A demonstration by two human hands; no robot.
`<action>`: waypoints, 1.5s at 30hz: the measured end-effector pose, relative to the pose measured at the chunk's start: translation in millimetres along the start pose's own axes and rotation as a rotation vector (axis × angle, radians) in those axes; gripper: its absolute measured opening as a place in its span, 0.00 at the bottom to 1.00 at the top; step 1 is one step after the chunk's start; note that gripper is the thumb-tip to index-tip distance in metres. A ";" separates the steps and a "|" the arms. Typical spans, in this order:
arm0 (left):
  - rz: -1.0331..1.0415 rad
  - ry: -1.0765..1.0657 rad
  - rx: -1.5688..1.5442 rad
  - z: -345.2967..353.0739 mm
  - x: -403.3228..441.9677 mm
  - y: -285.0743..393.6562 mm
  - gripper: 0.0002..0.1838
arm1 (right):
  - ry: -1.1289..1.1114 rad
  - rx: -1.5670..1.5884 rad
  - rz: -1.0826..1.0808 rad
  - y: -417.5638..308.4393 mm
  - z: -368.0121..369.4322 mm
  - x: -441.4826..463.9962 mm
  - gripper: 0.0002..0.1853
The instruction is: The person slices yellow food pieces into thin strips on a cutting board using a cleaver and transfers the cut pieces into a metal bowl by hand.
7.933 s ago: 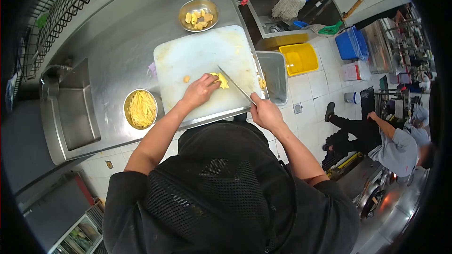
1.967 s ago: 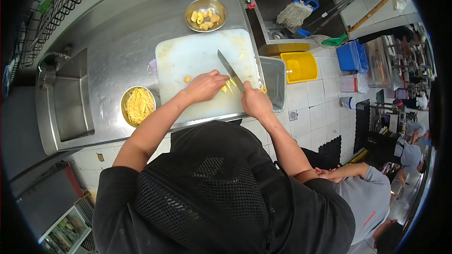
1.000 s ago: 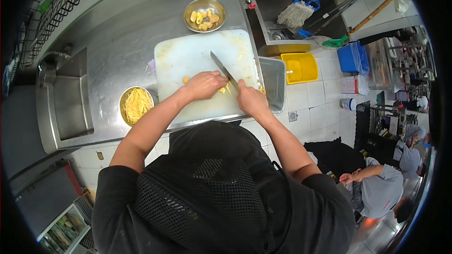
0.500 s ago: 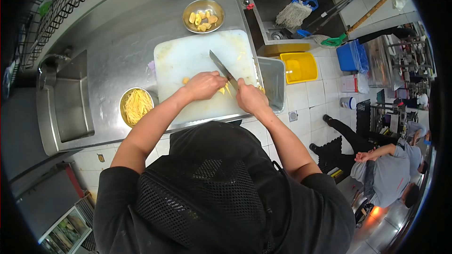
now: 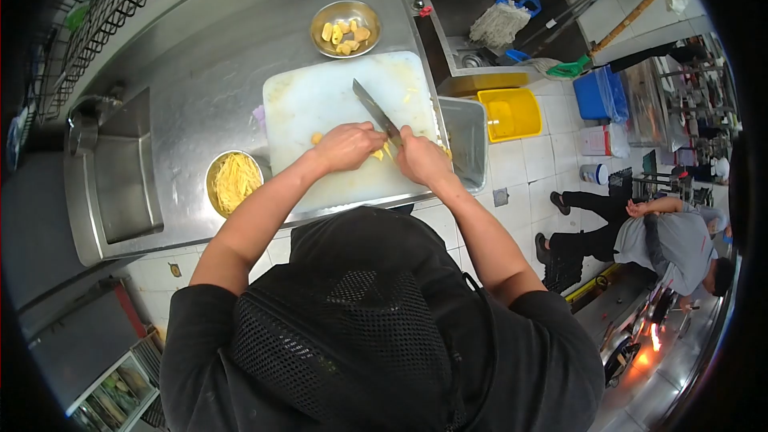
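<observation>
My right hand [image 5: 422, 158] is closed round the handle of a kitchen knife [image 5: 374, 108], whose blade points away from me over the white cutting board [image 5: 300, 100]. Close to the blade, my left hand [image 5: 354, 146] has its fingers curled down on a yellow piece of ginger [image 5: 378, 154], mostly hidden under the fingertips. A small round ginger piece [image 5: 317, 138] lies left of that hand. Beyond the board, a metal bowl [image 5: 320, 46] holds several peeled ginger chunks [image 5: 346, 34]. Another bowl [image 5: 212, 178], at the left, is full of thin ginger strips [image 5: 238, 182].
A steel sink [image 5: 124, 180] is at the left of the counter [image 5: 196, 104]. To the right stand a grey bin [image 5: 464, 132], a yellow tub [image 5: 512, 114] and a mop sink with a mop [image 5: 498, 26]. A person in grey [image 5: 668, 244] stands by a flaming stove [image 5: 640, 344].
The knife and my right hand have shifted very slightly left and away from me. My left hand stays in place. The person in grey has moved, and the stove flame is more visible.
</observation>
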State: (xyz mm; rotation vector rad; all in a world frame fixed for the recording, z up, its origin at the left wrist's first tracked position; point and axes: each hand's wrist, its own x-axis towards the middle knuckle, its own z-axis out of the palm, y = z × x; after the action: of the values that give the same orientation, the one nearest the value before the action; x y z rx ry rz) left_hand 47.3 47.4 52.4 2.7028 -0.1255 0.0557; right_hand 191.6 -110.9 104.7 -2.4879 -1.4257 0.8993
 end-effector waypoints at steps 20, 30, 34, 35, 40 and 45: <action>0.068 0.079 0.075 5.1 -6.9 -3.3 0.09 | 0.034 0.010 0.002 10.4 -7.5 -6.8 0.14; -0.275 0.438 -0.405 8.1 -13.4 14.6 0.09 | 0.109 0.090 0.003 18.6 -3.4 -19.0 0.12; -0.423 0.447 -0.605 4.4 -2.3 19.3 0.08 | 0.114 0.103 0.001 21.6 -1.7 -20.3 0.12; -0.422 0.445 -0.605 5.9 2.3 18.9 0.08 | 0.116 0.101 0.004 22.3 -1.6 -20.7 0.13; -0.414 0.466 -0.663 16.0 15.2 9.3 0.06 | 0.125 0.101 0.033 25.7 -3.1 -25.4 0.13; -0.575 0.498 -1.287 6.3 1.2 2.4 0.09 | 0.116 0.202 -0.013 34.0 8.7 -31.5 0.13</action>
State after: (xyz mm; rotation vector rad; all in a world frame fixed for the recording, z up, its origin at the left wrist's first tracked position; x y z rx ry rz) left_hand 48.4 42.4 47.7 1.3049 0.5670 0.3345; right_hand 200.2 -156.8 97.7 -2.3384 -1.2469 0.8370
